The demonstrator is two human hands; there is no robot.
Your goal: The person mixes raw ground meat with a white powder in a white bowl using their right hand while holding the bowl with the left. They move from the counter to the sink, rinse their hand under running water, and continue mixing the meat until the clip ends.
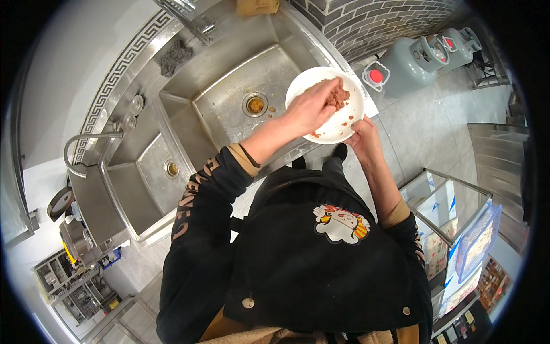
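Observation:
A round white bowl [301, 87] is held over the front right edge of the steel sink. Reddish minced meat [342, 97] lies heaped in its far right part, with small bits scattered over the white bottom. My left hand [312, 110] reaches into the bowl from the left, its fingers bent together on the meat; the fingertips are partly hidden. At the bowl's near right rim, my right hand [365, 136] grips the edge between thumb and fingers.
Below the bowl's left side is a large sink basin [220, 114] with food scraps around its drain [255, 105]. A smaller basin [134, 183] adjoins it. Grey gas cylinders [408, 66] stand at the far right, and a wheeled-looking metal rack [441, 200] is near my right elbow.

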